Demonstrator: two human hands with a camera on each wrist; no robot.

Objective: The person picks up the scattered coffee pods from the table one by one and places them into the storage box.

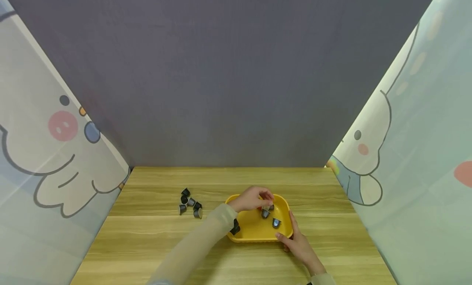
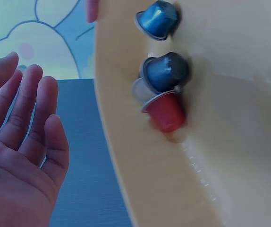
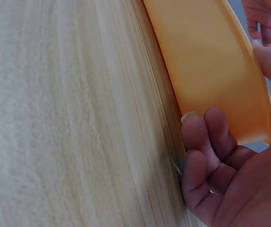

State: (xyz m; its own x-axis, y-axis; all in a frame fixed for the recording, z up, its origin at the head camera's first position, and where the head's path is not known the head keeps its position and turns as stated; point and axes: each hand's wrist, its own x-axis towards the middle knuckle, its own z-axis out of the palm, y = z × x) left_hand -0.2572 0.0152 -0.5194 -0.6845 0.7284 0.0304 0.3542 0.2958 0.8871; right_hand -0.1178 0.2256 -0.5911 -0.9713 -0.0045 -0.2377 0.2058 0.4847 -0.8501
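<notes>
A yellow plastic tray [image 1: 254,232] stands on the table with several coffee capsules inside. My left hand [image 1: 250,198] hovers over its far side; in the left wrist view, this hand [image 2: 24,127] has loosely extended fingers and an empty palm. Near it in the tray lie a light blue capsule [image 2: 156,21], a dark blue capsule [image 2: 166,73] and a red capsule [image 2: 166,112]. More dark capsules [image 1: 235,227] sit at the tray's left end, partly hidden by my left sleeve. My right hand [image 1: 299,246] grips the tray's near right corner, thumb at the rim, fingers curled against the outer wall [image 3: 220,71].
Several dark coffee capsules [image 1: 191,202] lie in a loose cluster on the wooden table [image 1: 147,236], left of the tray. A grey panel [image 1: 228,92] rises behind the table, and cartoon-printed sheets [image 1: 416,154] hang on both sides.
</notes>
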